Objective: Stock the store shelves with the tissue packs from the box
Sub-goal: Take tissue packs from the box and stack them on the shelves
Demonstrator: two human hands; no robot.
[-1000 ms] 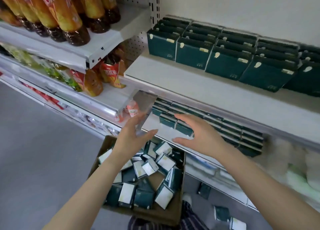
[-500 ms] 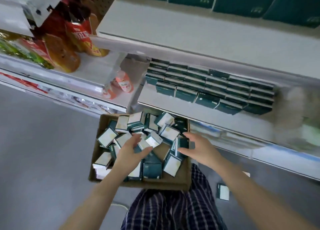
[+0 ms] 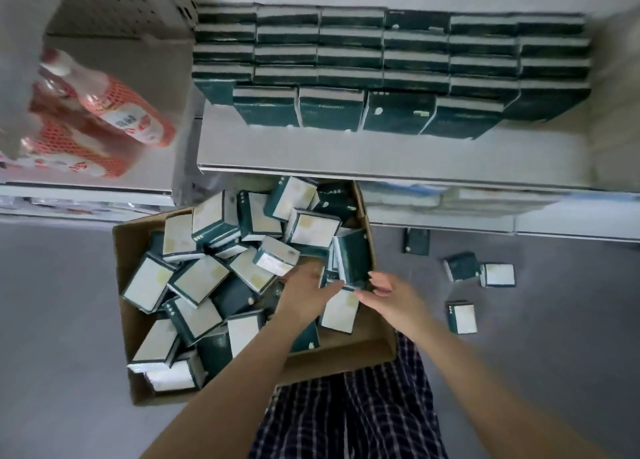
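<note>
A cardboard box (image 3: 346,356) on the floor holds several dark green and white tissue packs (image 3: 201,280) in a loose heap. My left hand (image 3: 304,294) reaches into the box's right side, fingers straight over the packs. My right hand (image 3: 389,294) is beside it, its fingertips touching the lower edge of an upright dark green pack (image 3: 353,256) that stands between the two hands. Neither hand plainly grips anything. Above the box, a white shelf (image 3: 381,153) carries neat rows of the same green packs (image 3: 381,56).
Loose packs lie on the grey floor right of the box (image 3: 462,266), (image 3: 497,275), (image 3: 462,316), (image 3: 415,242). Red-netted bottles (image 3: 114,108) lie on the shelf at left. My plaid trousers (image 3: 346,417) are just below the box. The green-pack shelf has a bare front strip.
My view tipped down from the shelves to the box. Both hands dropped from shelf height into the box and closed in on an upright green pack.
</note>
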